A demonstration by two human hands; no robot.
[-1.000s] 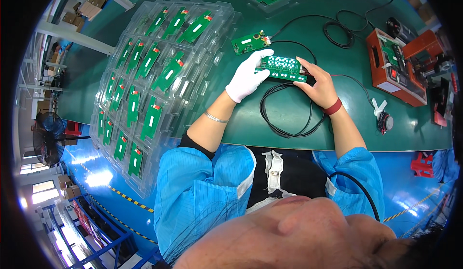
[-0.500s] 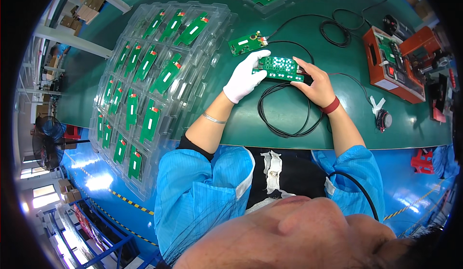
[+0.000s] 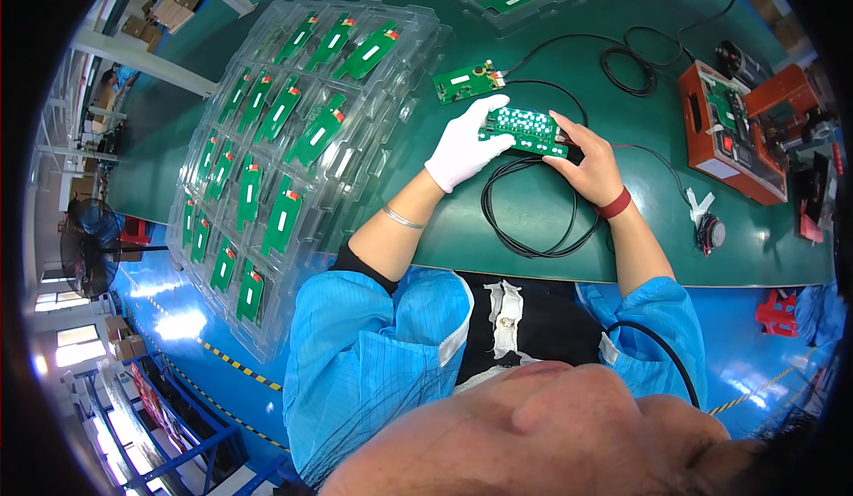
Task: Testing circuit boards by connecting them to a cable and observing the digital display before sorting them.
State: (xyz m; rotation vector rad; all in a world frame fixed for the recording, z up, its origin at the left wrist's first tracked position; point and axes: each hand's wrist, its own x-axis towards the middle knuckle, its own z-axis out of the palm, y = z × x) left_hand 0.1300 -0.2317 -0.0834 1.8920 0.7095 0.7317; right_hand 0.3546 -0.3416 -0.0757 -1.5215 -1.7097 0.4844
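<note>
Green circuit board [image 3: 526, 130] between 2 hands [image 3: 464, 146] [image 3: 593, 167]

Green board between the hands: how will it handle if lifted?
The green board is probably stiff: no sag shows between the left hand and right hand. Likely light, being small beside the hands. Perhaps fragile: small white parts stand exposed on its face.

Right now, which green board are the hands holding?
The board dotted with white squares: the gloved left hand and bare right hand grip its ends. It alone is held.
</note>
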